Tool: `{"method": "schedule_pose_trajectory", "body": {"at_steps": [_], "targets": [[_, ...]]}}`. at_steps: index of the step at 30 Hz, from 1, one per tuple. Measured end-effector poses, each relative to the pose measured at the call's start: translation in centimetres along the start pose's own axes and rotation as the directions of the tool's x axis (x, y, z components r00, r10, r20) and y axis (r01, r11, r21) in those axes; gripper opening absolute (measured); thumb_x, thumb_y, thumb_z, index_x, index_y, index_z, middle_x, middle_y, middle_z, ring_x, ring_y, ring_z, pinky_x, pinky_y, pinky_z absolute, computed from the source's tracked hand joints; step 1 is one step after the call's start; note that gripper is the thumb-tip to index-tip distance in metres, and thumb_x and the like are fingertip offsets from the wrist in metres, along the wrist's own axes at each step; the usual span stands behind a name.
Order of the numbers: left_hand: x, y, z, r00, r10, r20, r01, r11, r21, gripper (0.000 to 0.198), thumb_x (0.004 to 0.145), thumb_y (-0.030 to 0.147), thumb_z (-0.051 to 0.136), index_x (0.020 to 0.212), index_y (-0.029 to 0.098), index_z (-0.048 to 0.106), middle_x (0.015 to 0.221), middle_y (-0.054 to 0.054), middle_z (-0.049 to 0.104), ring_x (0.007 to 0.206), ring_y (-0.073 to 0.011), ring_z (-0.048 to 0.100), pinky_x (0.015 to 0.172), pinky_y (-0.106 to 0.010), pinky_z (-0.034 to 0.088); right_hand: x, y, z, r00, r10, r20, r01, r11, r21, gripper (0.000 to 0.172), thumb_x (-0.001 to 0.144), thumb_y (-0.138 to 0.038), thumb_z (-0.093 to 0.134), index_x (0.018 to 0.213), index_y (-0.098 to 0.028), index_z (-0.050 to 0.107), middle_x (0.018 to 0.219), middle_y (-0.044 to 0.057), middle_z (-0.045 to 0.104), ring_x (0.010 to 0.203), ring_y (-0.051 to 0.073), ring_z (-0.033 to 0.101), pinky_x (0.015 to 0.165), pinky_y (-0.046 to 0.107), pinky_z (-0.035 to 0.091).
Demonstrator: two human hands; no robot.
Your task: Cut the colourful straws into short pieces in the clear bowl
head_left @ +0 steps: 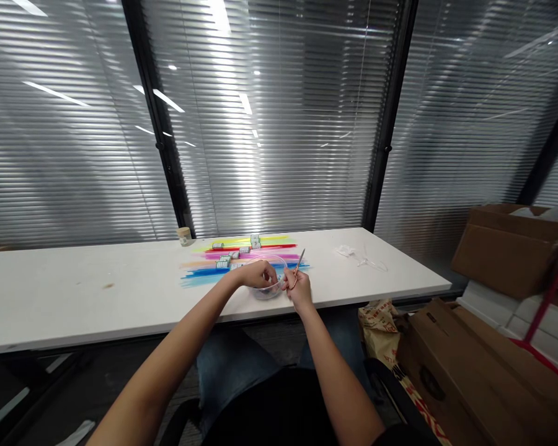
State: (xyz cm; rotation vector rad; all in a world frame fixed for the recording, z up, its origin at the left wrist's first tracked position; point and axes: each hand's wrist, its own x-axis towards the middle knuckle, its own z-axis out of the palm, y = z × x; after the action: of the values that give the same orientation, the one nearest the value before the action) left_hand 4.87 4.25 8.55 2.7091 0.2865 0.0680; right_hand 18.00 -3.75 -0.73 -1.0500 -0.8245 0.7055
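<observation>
A clear round bowl (266, 292) stands near the table's front edge. My left hand (259, 274) reaches over its rim with fingers curled down inside; what they hold, if anything, is too small to make out. Beside the bowl's right side, my right hand (298, 290) is closed around a pair of scissors (300, 260), the blades pointing up and away. Behind the bowl lie bundles of thin coloured strips with paper bands: yellow (279, 238), red (212, 250), pink and blue (196, 272).
White string or wire (372, 264) and a crumpled white piece (345, 251) lie on the right of the white table (139, 297). A small jar (184, 236) stands at the back. Cardboard boxes (502, 248) and a paper bag (379, 328) are at the right.
</observation>
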Motion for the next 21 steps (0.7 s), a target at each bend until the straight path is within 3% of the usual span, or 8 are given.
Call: {"method": "schedule_pose_trajectory", "body": {"at_steps": [8, 21], "targets": [[-0.09, -0.14, 0.23, 0.999, -0.002, 0.034, 0.001, 0.999, 0.036, 0.019, 0.071, 0.012, 0.052, 0.079, 0.016, 0.069, 0.074, -0.001, 0.066, 0.063, -0.0103, 0.054, 0.06, -0.018, 0.041, -0.05, -0.14, 0.09, 1.0, 0.004, -0.001, -0.004, 1.0, 0.027, 0.037, 0.075, -0.051, 0.06, 0.06, -0.019, 0.051, 0.04, -0.004, 0.052, 0.027, 0.007, 0.032, 0.031, 0.02, 0.024], [-0.31, 0.37, 0.0, 0.99, -0.061, -0.13, 0.073, 0.993, 0.088, 0.018, 0.079, 0.022, 0.051, 0.086, 0.014, 0.066, 0.08, -0.004, 0.067, 0.068, -0.0132, 0.056, 0.061, -0.02, 0.04, -0.22, -0.54, -0.04, 0.999, 0.032, 0.011, -0.032, 0.998, 0.05, 0.037, 0.075, -0.05, 0.061, 0.059, -0.018, 0.051, 0.039, -0.004, 0.051, 0.028, 0.006, 0.032, 0.032, 0.02, 0.023]]}}
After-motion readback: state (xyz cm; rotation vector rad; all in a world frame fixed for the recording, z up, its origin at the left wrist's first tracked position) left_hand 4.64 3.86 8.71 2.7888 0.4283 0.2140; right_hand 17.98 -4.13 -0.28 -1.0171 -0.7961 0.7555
